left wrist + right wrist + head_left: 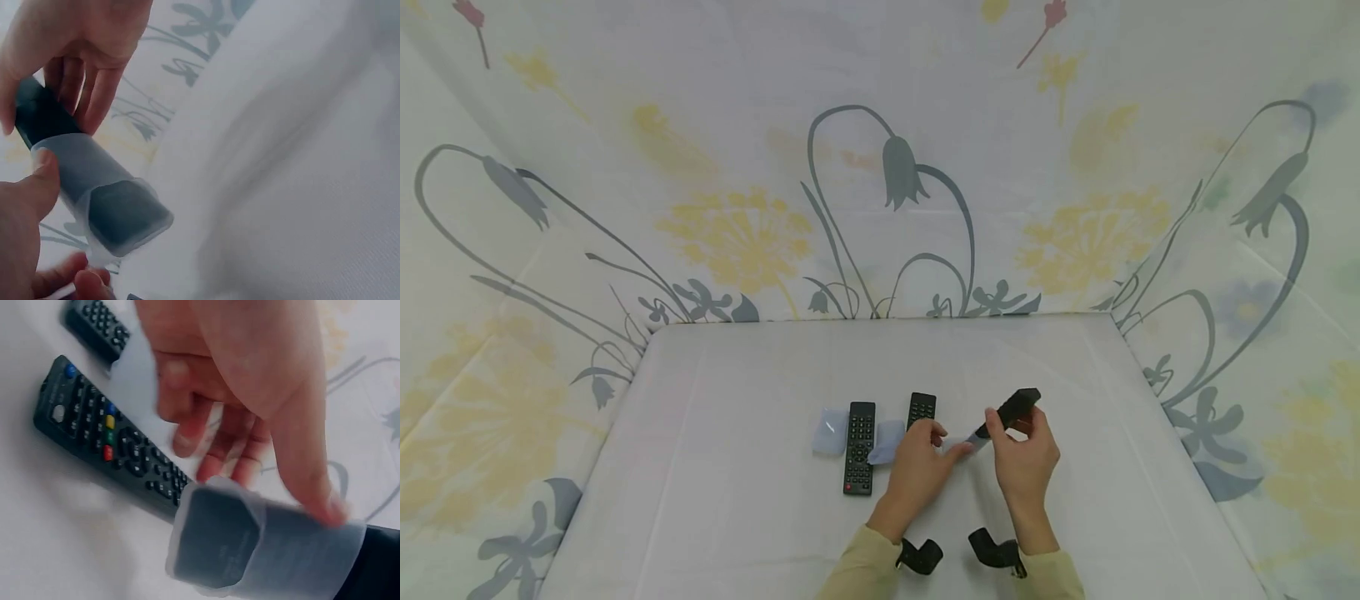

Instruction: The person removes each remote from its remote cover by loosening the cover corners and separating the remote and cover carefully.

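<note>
In the head view my right hand (1028, 457) grips a black remote control (1019, 406) by its far end, raised off the table and tilted. A translucent sleeve (84, 164) covers the remote's other end, with a loose flap at its mouth. My left hand (919, 468) holds the sleeve, its thumb on the surface and its curled fingers close to the flap. The right wrist view shows this same left hand (250, 381) above the sleeve. The right hand (81, 37) appears at the top of the left wrist view.
A second black remote (859, 450) lies left of the hands, between a pale blue translucent packet (831, 432) and another pale blue piece (889, 440). Behind the left hand lies a third remote (922, 406), partly hidden. A white cloth covers the table (737, 517); flowered fabric (737, 167) rises around it.
</note>
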A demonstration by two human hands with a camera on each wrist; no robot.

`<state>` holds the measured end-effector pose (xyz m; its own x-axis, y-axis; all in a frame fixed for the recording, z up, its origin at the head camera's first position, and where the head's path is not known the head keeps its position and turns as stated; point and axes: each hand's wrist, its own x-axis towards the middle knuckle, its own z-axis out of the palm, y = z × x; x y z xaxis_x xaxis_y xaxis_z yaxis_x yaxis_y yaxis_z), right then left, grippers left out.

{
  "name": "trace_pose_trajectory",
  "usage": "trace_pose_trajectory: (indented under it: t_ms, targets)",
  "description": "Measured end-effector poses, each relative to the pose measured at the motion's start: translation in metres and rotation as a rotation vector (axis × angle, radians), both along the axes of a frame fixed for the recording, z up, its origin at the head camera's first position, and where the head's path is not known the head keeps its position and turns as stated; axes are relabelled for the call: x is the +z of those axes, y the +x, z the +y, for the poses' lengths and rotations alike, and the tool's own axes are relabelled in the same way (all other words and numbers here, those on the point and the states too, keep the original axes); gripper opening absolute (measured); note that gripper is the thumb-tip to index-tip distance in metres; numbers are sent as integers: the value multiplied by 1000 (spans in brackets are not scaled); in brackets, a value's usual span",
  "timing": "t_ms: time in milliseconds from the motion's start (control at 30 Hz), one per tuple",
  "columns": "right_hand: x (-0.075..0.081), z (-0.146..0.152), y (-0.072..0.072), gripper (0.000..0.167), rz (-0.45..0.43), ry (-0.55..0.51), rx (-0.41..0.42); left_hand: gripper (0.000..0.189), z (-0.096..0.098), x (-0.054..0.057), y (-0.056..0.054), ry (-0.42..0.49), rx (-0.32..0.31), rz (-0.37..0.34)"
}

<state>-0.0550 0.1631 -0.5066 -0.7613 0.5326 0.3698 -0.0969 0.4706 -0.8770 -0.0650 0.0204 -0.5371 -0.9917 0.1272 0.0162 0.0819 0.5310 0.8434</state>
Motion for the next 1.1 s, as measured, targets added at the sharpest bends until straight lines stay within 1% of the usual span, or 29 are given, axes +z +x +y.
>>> trace_pose_trajectory:
  t_ms: [67,133,200,267,333,400,467,567,733,800,867,933,1033,1100]
  targets:
    - [1,2,0,33,15,-25,-9,47,-1,3,0,36,58,-91]
    - [2,3,0,32,33,-53,-10,49,-1,5,1,37,92,-160]
    - [3,2,1,32,56,-74,-4,50,-2,6,0,31,103,-199]
    - [5,0,2,33,75,-83,7,48,-1,7,0,46,101,-231]
    - [5,-2,2,34,84,-78,17,42,-1,8,-1,98,93,-253]
    - [5,-3,2,35,88,-69,26,33,-1,10,-2,174,93,-272]
    - [4,-3,2,36,90,-64,30,25,-1,11,-2,236,92,-273]
    - [5,-4,3,35,94,-61,26,16,0,13,-3,288,98,-276]
    - [9,-3,5,33,122,-63,24,13,1,13,-3,339,130,-315]
    - [13,-4,7,32,144,-64,23,14,2,13,-4,355,138,-315]
    - [24,-7,11,29,166,-57,15,15,2,12,-4,372,148,-317]
    - [32,-10,14,28,182,-50,11,15,2,12,-5,386,162,-316]
    - [46,-17,20,30,202,-39,11,14,2,12,-6,410,180,-314]
    - [48,-17,21,32,221,-41,20,14,1,13,-5,428,189,-302]
